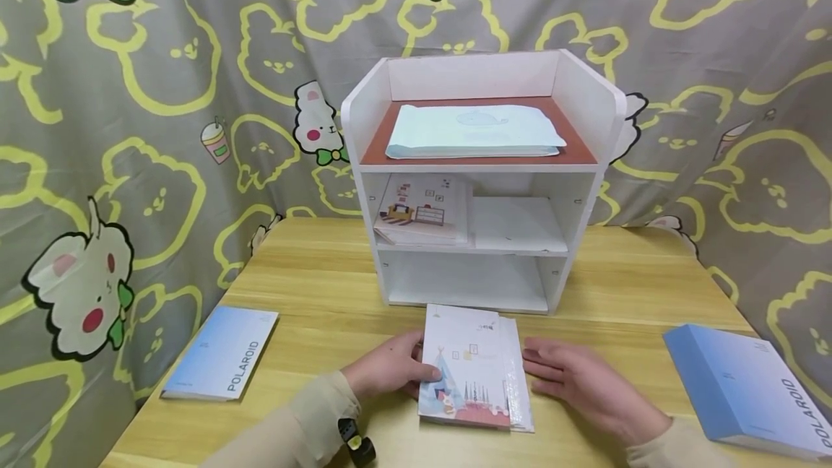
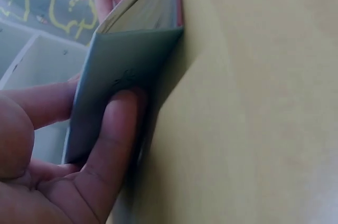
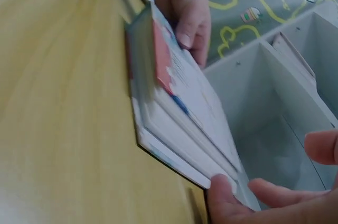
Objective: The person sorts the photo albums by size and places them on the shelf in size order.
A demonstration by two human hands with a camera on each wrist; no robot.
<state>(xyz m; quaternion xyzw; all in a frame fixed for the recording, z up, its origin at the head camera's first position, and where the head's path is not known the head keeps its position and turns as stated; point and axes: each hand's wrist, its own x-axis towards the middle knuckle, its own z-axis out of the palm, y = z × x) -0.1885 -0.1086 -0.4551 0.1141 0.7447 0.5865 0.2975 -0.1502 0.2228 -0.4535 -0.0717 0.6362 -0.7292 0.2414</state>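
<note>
From the head, saw the tent-printed front cover point(image 1: 458, 352) of the illustrated album point(image 1: 473, 370); from the left wrist alone, made out the plain grey-green spine point(image 2: 127, 55). From the right wrist, caught the pages point(image 3: 171, 129) stepping out past the cover. Pinched the spine side between thumb and fingers of the left hand point(image 1: 390, 365), leaving the album just right of that grasp, over the wooden table point(image 1: 325, 287). Held the right hand point(image 1: 581, 381) with fingers extended beside the opposite edge, grasping nothing; could not tell whether touching. Pointed the print's top toward the white shelf unit point(image 1: 520, 222) beyond the fingertips, with the long axis running forward between both hands. Found a blue POLAROID album point(image 1: 221, 352) well outside the left fingers.
</note>
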